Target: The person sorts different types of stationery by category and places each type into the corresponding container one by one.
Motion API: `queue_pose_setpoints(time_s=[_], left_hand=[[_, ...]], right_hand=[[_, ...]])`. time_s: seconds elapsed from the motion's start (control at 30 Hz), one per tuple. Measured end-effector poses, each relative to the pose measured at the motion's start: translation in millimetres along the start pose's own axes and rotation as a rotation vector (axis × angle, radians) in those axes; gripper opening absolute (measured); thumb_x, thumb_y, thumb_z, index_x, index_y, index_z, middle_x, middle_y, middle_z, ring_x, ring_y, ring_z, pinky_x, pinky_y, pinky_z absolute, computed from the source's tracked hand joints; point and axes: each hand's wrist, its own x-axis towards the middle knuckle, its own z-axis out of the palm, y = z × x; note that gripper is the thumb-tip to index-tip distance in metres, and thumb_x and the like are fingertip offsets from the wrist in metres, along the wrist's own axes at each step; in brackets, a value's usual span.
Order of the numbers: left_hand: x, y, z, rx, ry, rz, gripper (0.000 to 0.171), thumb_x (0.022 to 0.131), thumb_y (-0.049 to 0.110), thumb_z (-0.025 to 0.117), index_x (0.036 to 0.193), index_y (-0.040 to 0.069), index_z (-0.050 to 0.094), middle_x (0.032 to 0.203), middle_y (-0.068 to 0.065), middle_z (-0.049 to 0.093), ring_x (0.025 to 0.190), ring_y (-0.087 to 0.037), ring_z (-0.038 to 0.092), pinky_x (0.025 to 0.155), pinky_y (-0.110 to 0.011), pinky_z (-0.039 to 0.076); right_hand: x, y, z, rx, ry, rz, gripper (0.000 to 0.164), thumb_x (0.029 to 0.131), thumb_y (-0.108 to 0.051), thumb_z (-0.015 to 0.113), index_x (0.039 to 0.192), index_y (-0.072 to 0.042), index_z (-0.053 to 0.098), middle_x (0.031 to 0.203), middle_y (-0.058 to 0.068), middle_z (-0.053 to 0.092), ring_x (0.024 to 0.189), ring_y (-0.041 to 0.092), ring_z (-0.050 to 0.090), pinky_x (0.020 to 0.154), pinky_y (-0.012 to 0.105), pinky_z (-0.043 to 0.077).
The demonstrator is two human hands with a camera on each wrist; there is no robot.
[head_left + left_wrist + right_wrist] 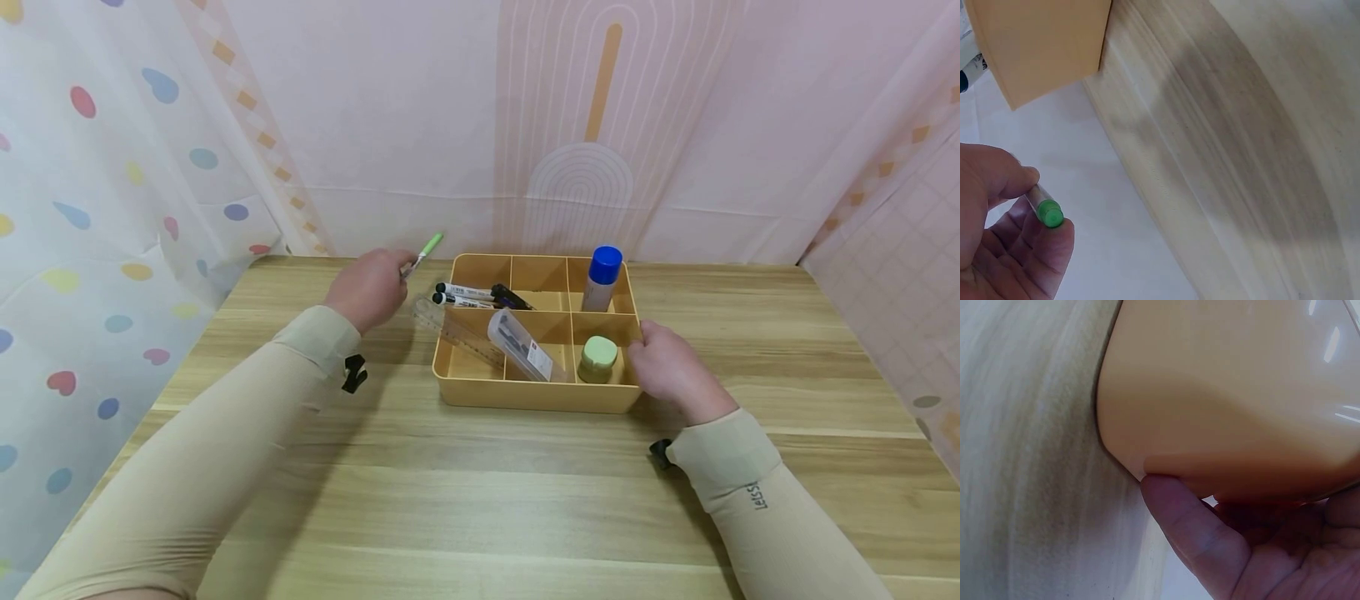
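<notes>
My left hand pinches a slim pen with a white barrel and a green end between thumb and fingers, off the left side of a yellow divided organizer box. In the left wrist view, the green tip of the pen points toward the camera. At the box's right side, my right hand grips the wall. The right wrist view shows the thumb against the box's smooth outer wall, with the other fingers partly hidden.
The box holds black-capped white markers, a black marker, a blue-capped bottle, a green-lidded jar, a clear case and a transparent ruler jutting over the left rim. A patterned curtain hangs behind the wooden table.
</notes>
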Motion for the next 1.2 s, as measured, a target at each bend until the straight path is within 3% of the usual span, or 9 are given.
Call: queue_pose_setpoints(time_s=[0.2,0.37,0.6,0.73,1.2], left_hand=[[-0.4,2.5,-3.7,0.004,0.027,0.037,0.048,0.1,0.005,0.056,0.148,0.009,0.059,0.122,-0.02,0.073,0.092,-0.032,0.067,0.074,-0.045,0.057],[-0.5,5.2,-5.6,0.023,0.036,0.061,0.049,0.1,0.006,0.058,0.148,0.01,0.059,0.123,-0.02,0.072,0.1,-0.033,0.067,0.082,-0.048,0.058],[0.3,8.3,-8.0,0.028,0.059,0.099,0.045,0.101,0.007,0.058,0.146,0.011,0.062,0.127,-0.018,0.072,0.114,-0.036,0.068,0.093,-0.052,0.057],[2.1,8.7,-9.4,0.025,0.072,0.123,0.042,0.101,0.007,0.058,0.143,0.012,0.065,0.129,-0.016,0.073,0.119,-0.036,0.067,0.096,-0.053,0.056],[2.8,14.8,-15.1,0.078,0.065,0.193,0.044,0.101,0.006,0.058,0.144,0.013,0.065,0.127,-0.013,0.074,0.114,-0.033,0.07,0.09,-0.05,0.059]], right_hand=[[0,0,0,0.007,0.0,-0.002,0.054,0.11,-0.02,0.028,0.156,0.005,0.038,0.132,0.026,0.059,0.096,0.033,0.057,0.07,0.036,0.047],[0,-1,1,0.011,-0.001,0.005,0.054,0.11,-0.021,0.028,0.157,0.004,0.038,0.14,0.026,0.058,0.106,0.035,0.057,0.079,0.038,0.048],[0,-1,1,0.02,0.001,0.005,0.054,0.109,-0.02,0.028,0.156,0.004,0.039,0.138,0.026,0.058,0.106,0.036,0.057,0.081,0.041,0.049],[0,-1,2,0.027,0.004,0.01,0.054,0.109,-0.02,0.028,0.156,0.004,0.039,0.144,0.027,0.057,0.113,0.037,0.055,0.092,0.047,0.05],[-2,-1,-1,0.015,0.001,-0.008,0.054,0.11,-0.02,0.028,0.157,0.005,0.038,0.136,0.027,0.059,0.104,0.037,0.057,0.078,0.039,0.048]])
